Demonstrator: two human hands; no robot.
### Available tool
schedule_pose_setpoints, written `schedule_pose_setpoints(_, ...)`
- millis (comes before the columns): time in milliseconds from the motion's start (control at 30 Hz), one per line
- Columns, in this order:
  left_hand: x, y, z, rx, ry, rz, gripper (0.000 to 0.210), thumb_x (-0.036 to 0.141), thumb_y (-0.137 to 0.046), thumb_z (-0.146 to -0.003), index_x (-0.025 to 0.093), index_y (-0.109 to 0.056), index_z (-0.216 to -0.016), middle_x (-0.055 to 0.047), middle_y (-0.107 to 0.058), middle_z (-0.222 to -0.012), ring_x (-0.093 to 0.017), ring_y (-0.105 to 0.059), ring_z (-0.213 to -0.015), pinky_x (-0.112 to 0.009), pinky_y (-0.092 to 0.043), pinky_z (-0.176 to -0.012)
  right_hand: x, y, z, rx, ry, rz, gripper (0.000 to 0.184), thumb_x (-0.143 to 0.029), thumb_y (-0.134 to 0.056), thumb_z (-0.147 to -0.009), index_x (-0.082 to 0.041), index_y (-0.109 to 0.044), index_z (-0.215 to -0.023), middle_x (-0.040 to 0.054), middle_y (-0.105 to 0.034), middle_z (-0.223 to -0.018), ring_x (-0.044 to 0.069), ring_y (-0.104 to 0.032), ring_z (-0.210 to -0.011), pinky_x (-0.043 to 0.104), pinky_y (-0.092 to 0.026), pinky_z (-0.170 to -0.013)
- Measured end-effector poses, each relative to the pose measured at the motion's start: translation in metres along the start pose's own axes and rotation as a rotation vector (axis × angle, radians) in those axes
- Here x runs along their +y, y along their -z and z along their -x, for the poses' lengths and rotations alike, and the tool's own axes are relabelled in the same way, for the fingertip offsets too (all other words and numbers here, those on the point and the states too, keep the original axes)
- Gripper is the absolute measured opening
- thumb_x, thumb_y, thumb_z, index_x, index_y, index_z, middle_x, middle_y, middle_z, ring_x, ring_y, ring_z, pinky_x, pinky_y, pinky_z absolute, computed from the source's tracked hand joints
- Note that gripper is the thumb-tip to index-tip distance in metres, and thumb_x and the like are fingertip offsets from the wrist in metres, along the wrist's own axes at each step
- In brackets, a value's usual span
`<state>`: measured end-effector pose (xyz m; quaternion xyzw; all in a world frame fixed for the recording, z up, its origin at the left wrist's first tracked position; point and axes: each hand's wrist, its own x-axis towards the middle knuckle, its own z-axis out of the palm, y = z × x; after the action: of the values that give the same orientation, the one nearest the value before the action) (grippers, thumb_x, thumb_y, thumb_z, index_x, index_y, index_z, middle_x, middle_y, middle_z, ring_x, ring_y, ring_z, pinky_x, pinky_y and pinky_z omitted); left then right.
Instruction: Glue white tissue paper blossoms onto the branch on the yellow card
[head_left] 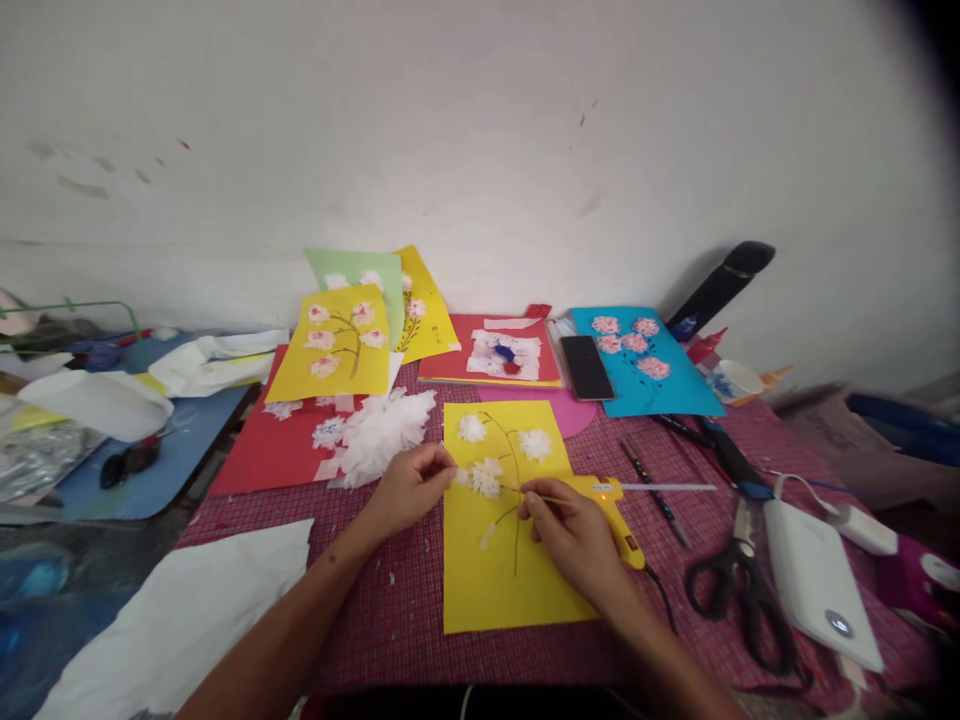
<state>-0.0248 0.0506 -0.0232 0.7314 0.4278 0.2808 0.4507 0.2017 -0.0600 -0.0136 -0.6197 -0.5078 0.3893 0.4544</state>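
A yellow sheet of paper [480, 590] lies in front of me, with a drawn brown branch and white tissue flowers on it. My left hand [415, 492] is at its left edge, thumb and forefinger pinched on a small white tissue piece [460, 479]. Between the fingers of my right hand [574, 530] is a thin stick [546, 498]. Its tip reaches the middle-left tissue flower [486, 477]. Partly behind the right hand, a yellow glue gun [624, 525] rests over the sheet's right side, with a glue stick [675, 487] protruding.
White tissue pieces [386, 430] are heaped on red paper [255, 455] to the left. Finished flower pictures [300, 375] lean on the wall. Rightward lie a phone [586, 367], a blue flower picture [675, 385], a brush-like pen [654, 492], scissors [742, 590] and a white device [821, 585].
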Motion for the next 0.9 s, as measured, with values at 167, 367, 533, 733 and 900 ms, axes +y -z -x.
schedule_pose_setpoints(167, -0.002, 0.000, 0.000, -0.008, -0.008, 0.002, 0.010, 0.023, -0.054, -0.085, 0.019, -0.063, -0.086, 0.000, -0.065, -0.079, -0.015, -0.059, -0.072, -0.026, -0.045, -0.066, 0.001, 0.003, 0.000, 0.009, 0.005, -0.005, 0.027, -0.043, -0.055, -0.094, -0.019, -0.065, -0.098, 0.0043, -0.069, -0.076, 0.015, -0.057, -0.055, 0.026, -0.047, -0.052)
schedule_pose_setpoints(367, -0.003, 0.000, 0.000, 0.009, -0.006, -0.001, 0.011, 0.025, -0.054, -0.085, 0.019, -0.063, -0.085, 0.000, -0.065, -0.078, -0.015, -0.059, -0.072, -0.026, -0.045, -0.066, -0.001, 0.007, -0.003, 0.056, 0.030, -0.012, 0.025, -0.041, -0.056, -0.094, -0.019, -0.065, -0.098, 0.0041, -0.069, -0.076, 0.014, -0.058, -0.054, 0.026, -0.048, -0.052)
schedule_pose_setpoints(533, -0.002, 0.001, 0.000, 0.013, -0.005, 0.004, 0.011, 0.024, -0.054, -0.085, 0.019, -0.064, -0.085, 0.000, -0.066, -0.079, -0.015, -0.059, -0.072, -0.026, -0.046, -0.066, -0.005, 0.000, -0.006, 0.023, 0.030, -0.035, 0.024, -0.040, -0.056, -0.093, -0.019, -0.066, -0.096, 0.0039, -0.069, -0.076, 0.014, -0.058, -0.054, 0.026, -0.048, -0.052)
schedule_pose_setpoints(733, 0.000, 0.002, 0.000, 0.019, -0.017, 0.021, 0.010, 0.025, -0.055, -0.085, 0.019, -0.063, -0.085, 0.000, -0.066, -0.078, -0.015, -0.059, -0.072, -0.026, -0.046, -0.066, 0.001, -0.004, -0.006, 0.005, 0.036, 0.024, 0.023, -0.040, -0.055, -0.093, -0.020, -0.066, -0.098, 0.0046, -0.071, -0.078, 0.017, -0.064, -0.060, 0.027, -0.050, -0.055)
schedule_pose_setpoints(900, 0.000, 0.002, 0.000, 0.019, -0.017, 0.019, 0.010, 0.025, -0.055, -0.085, 0.019, -0.063, -0.084, 0.000, -0.065, -0.077, -0.015, -0.059, -0.071, -0.026, -0.046, -0.066, 0.000, -0.003, -0.003, 0.004, 0.015, 0.031, 0.027, -0.044, -0.056, -0.093, -0.019, -0.067, -0.097, 0.0052, -0.071, -0.075, 0.016, -0.060, -0.056, 0.027, -0.050, -0.053)
